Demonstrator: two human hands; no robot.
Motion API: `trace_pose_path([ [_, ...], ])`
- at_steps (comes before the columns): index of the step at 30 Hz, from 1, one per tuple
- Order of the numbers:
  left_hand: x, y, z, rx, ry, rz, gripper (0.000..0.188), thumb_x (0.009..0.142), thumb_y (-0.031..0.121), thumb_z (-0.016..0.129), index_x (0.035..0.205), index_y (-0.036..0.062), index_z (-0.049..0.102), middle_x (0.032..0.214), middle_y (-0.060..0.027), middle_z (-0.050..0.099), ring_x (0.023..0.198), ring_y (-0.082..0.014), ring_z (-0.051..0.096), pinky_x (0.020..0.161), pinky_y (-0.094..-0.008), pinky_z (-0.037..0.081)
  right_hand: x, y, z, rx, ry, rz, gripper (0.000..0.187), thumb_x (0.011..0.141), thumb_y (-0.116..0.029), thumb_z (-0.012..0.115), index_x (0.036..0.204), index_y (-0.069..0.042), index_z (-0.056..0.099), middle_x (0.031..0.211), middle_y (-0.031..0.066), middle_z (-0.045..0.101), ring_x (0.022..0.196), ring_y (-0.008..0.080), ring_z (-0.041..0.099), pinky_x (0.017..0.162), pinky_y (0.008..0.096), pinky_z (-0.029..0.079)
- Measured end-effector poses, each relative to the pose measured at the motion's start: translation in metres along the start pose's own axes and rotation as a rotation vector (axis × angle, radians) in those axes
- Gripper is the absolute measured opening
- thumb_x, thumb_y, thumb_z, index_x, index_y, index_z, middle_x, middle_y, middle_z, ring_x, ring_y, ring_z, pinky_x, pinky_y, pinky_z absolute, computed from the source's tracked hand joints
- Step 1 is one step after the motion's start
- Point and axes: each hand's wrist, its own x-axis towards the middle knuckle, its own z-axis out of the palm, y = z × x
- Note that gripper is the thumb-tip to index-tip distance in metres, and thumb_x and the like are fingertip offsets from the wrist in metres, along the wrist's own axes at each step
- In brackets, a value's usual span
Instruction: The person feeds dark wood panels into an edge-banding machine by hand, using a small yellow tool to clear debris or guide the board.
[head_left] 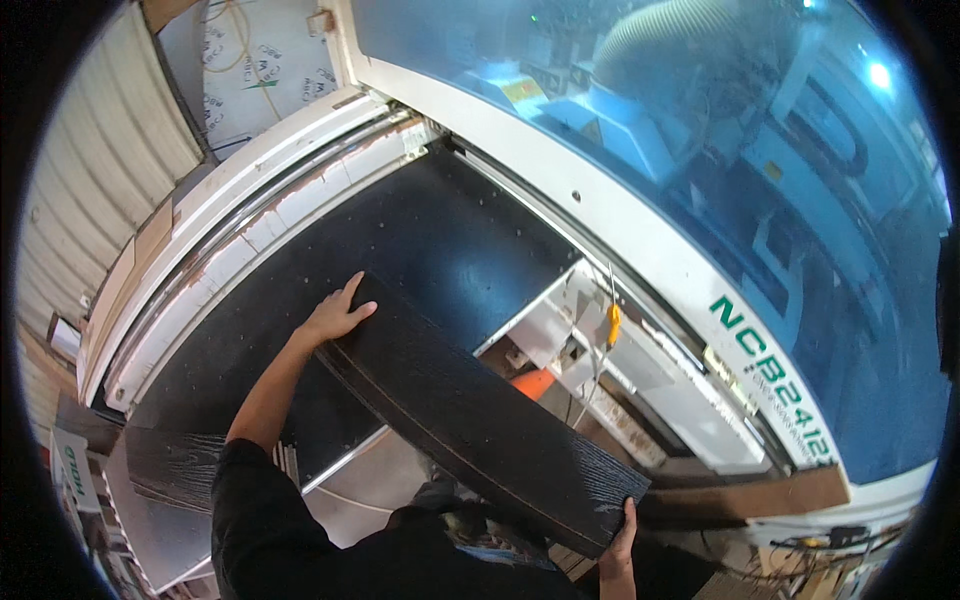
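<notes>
The head view shows a long dark board (470, 400) held slantwise in front of the person, with one hand at each end. The left hand (340, 312) has the far end, thumb spread away from the fingers and lying near the corner. The right hand (622, 535) grips the near end at its outer corner, the thumb along the edge; its other fingers are out of sight behind the board, so I cannot tell how far they reach underneath. Taking so long a piece by opposite ends probably keeps it from dipping at one side, since its middle passes over a gap where the floor shows below.

The board's far end is over the black tabletop (420, 220), while its near end lies toward the white machine frame (690, 270). Because the surface is so dark and the lens bends edges, the brownish line along the near side could mark either one thick piece or two stacked.

Another dark grained board (175, 455) lies at lower left, beyond the left forearm and out of the way of the held one. A yellow-handled tool (613, 325) stands upright against the machine's inner edge, perhaps parked there for easy reach, below the blue window (700, 110).
</notes>
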Motion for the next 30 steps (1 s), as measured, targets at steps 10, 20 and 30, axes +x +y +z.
trace_pose_path([
  [10,-0.025,-0.098,-0.011,0.043,0.422,-0.391,0.100,0.086,0.082,0.055,0.146,0.0014,0.055,0.135,-0.0293,0.063,0.128,-0.0442,0.060,0.109,-0.0489,0.047,0.104,-0.039,0.108,-0.167,-0.125,0.138,0.073,0.093,-0.054,0.070,0.144,-0.004,0.054,0.132,0.0190,0.064,0.121,0.0325,0.062,0.101,0.0469,0.053],
  [20,-0.062,-0.186,-0.031,-0.127,0.452,-0.559,0.122,0.079,0.093,0.051,0.153,-0.0045,0.044,0.153,-0.0303,0.048,0.144,-0.0423,0.045,0.119,-0.0470,0.036,0.222,-0.065,0.230,-0.319,-0.455,0.217,0.064,0.092,-0.053,0.074,0.130,-0.003,0.064,0.117,0.0128,0.070,0.102,0.0281,0.068,0.091,0.0429,0.057],
  [30,-0.073,-0.208,-0.034,-0.402,0.417,-0.560,0.131,0.074,0.088,0.065,0.150,-0.0152,0.041,0.149,-0.0337,0.050,0.142,-0.0417,0.048,0.117,-0.0437,0.037,0.211,-0.069,0.230,-0.427,-0.463,0.035,0.067,0.095,-0.059,0.068,0.137,-0.006,0.061,0.125,0.0146,0.069,0.110,0.0234,0.067,0.103,0.0427,0.051],
])
